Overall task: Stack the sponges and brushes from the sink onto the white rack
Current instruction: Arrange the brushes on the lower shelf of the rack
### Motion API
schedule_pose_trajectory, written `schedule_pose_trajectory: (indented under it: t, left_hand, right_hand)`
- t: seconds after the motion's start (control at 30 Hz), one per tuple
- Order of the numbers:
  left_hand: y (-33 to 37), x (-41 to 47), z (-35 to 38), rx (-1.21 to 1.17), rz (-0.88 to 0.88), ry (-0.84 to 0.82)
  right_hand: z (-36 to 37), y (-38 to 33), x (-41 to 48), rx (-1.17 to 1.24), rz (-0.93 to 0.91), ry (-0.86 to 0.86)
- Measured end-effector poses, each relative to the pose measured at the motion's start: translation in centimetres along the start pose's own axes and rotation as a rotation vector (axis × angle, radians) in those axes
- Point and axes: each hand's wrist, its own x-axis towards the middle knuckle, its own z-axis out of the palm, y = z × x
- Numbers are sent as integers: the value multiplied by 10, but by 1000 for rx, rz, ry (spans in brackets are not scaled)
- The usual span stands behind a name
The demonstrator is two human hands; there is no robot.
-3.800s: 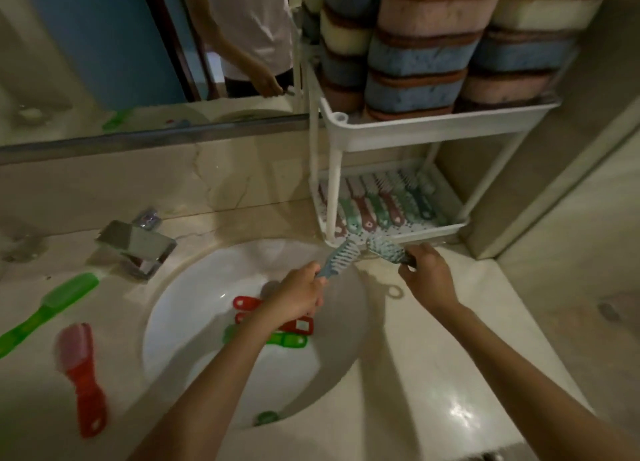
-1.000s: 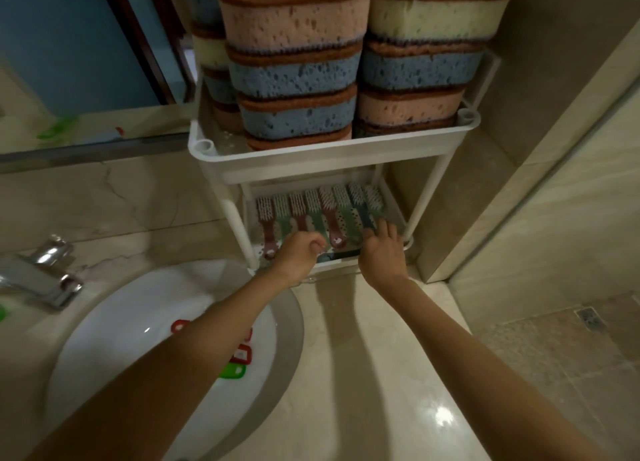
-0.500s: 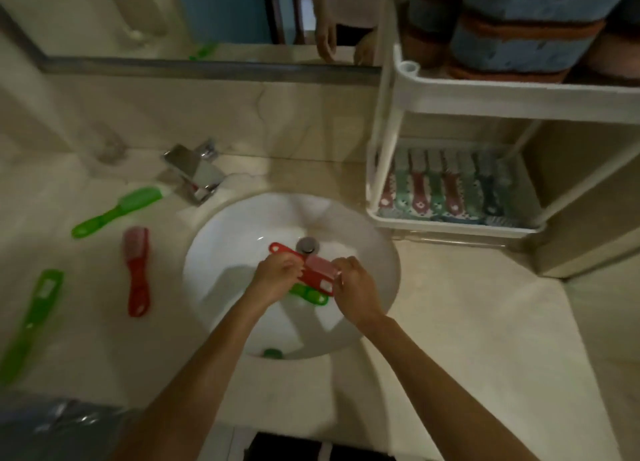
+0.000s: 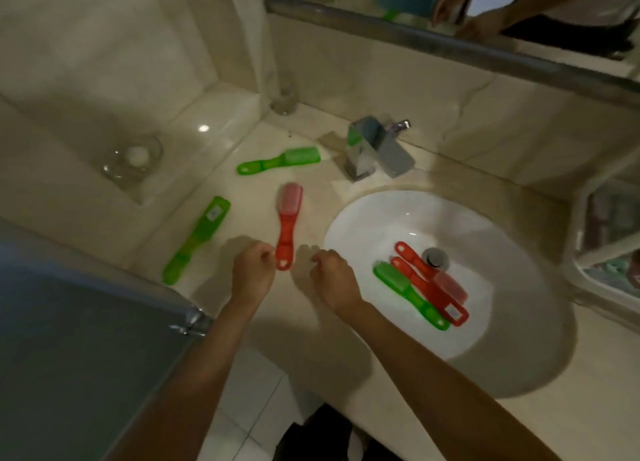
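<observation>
Logging progress: task is partly done at best, judging by what lies unstacked.

- Sink (image 4: pixel 502 322): 3 brushes lie in the bowl, just near of the drain (image 4: pixel 435 256). 1 green brush (image 4: pixel 408 292) lies on the left and 2 red brushes (image 4: pixel 427 287) are touching it on the right, all roughly parallel. I see no sponges in the bowl.
- Counter (image 4: pixel 606 408), left of the sink: 3 more brushes, well apart from each other. These are a red counter brush (image 4: pixel 289 225), a far green brush (image 4: pixel 278 160) beside the faucet (image 4: pixel 377 148), and a left green brush (image 4: pixel 197 240).
- White rack (image 4: pixel 585 266): only a sliver shows at the right edge. Its lower tier holds blurred red and teal shapes, and I cannot count or name them.
- Glass dish (image 4: pixel 133 157), far left: holds 1 small pale object.

Hands:
- Left hand (image 4: pixel 252 277): fingers curled, just beside the handle end of the red counter brush. I cannot tell whether it pinches the handle or only nears it.
- Right hand (image 4: pixel 334 280): loosely curled over the counter between that brush and the sink rim, holding nothing.

Left to do, in my judgement: all 6 visible brushes need moving right to the rack.
</observation>
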Motion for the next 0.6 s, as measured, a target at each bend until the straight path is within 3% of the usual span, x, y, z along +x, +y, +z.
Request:
schedule_pose_trajectory:
  t: [0.2, 0.3, 0.4, 0.6]
  left_hand:
    - [-39, 53, -45, 216, -139, 216]
    - [-60, 74, -59, 336, -271, 136]
    - [-81, 85, -60, 412, -262, 20]
    - [-93, 91, -55, 386, -187, 64]
  right_hand:
    - [28, -52, 51, -84, 79, 41]
    - [34, -60, 65, -181, 168, 39]
    - [37, -62, 76, -165, 236, 59]
    - [23, -56, 80, 42, 384, 144]
